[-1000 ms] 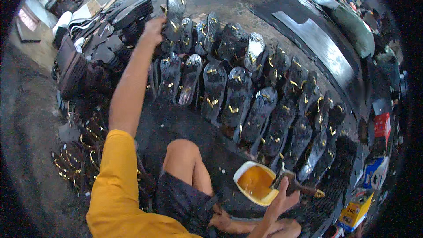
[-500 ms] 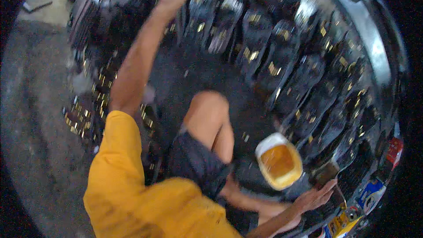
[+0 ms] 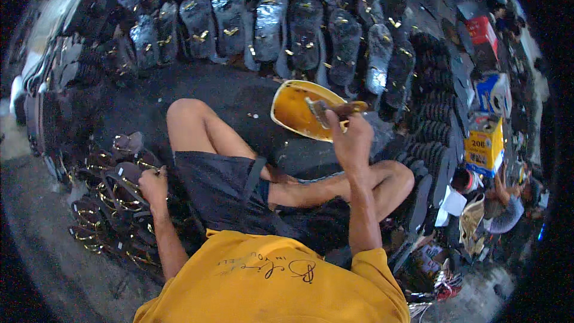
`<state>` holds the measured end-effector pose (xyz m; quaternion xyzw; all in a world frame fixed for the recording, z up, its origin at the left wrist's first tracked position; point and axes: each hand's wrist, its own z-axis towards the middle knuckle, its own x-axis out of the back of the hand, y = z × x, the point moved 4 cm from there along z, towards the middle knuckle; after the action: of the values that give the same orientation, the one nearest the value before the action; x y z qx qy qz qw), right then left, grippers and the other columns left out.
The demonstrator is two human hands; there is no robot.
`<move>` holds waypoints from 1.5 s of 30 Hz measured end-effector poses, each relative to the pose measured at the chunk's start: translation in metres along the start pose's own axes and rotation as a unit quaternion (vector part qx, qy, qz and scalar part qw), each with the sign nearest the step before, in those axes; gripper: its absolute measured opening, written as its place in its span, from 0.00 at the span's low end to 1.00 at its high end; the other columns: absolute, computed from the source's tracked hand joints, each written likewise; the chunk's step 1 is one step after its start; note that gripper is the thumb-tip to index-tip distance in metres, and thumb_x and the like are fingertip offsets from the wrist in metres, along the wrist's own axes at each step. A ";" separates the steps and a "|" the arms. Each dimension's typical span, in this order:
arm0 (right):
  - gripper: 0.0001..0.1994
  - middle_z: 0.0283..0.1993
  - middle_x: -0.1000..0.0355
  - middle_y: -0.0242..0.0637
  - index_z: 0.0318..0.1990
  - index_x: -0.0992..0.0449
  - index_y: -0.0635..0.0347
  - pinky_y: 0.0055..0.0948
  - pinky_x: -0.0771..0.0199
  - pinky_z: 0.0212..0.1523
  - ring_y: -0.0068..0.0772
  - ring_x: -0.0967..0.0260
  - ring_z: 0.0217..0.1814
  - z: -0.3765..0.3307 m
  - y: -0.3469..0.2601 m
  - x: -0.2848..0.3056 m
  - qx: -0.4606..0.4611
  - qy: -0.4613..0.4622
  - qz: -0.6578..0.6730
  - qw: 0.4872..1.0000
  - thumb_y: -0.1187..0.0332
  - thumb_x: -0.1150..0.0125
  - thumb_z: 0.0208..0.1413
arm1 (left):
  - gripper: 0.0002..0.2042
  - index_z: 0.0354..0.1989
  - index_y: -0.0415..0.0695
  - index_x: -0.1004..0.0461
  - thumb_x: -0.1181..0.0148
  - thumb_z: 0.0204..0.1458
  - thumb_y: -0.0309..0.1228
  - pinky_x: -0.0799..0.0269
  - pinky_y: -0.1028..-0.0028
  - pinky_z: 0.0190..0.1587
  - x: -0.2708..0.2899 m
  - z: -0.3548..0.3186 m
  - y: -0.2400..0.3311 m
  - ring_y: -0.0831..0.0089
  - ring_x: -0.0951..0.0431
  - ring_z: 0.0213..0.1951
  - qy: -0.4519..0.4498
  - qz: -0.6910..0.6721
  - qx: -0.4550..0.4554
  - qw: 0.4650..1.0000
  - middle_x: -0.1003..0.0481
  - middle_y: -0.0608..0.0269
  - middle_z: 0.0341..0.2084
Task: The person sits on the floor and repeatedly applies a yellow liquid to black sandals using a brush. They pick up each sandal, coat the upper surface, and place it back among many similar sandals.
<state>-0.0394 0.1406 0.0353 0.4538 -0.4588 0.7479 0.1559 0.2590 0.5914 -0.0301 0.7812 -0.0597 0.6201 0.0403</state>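
Note:
My right hand [image 3: 353,143] is closed round the handle of a flat brush [image 3: 320,111]. The bristles are over a pale oval tub [image 3: 275,98] holding amber, glue-like liquid [image 3: 293,110]. I cannot tell whether they touch it. On the left, my left hand [image 3: 154,186] has its fingers curled at the edge of a dark sandal [image 3: 128,180]. That sandal lies in a pile of dark sandals with gold-trimmed straps [image 3: 89,215]. Its fingertips are partly hidden.
Rows of dark shoe soles [image 3: 305,30] with gold bits curve across the far side. Stacked soles [image 3: 433,113] stand on the right, beside a yellow can [image 3: 484,143], a blue-and-white can [image 3: 493,94] and a red box [image 3: 481,36]. Another person [image 3: 508,206] is at far right.
My view has turned to the right. My left hand has come back from the far soles to the sandal pile. My right hand has brought the brush from beside the tub to over it.

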 end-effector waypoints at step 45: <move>0.14 0.35 0.18 0.33 0.41 0.17 0.62 0.29 0.21 0.40 0.24 0.21 0.37 0.013 -0.066 0.077 -0.066 0.207 0.443 0.870 0.69 0.20 0.49 | 0.31 0.64 0.42 0.30 0.47 0.59 0.52 0.23 0.53 0.57 0.065 -0.143 0.208 0.57 0.21 0.53 -0.378 -0.565 -0.259 0.686 0.23 0.52 0.56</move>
<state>-0.0309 0.1512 0.1366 0.0258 -0.6170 0.7833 -0.0709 0.1055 0.4024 0.0639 0.7937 0.2246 0.0915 0.5578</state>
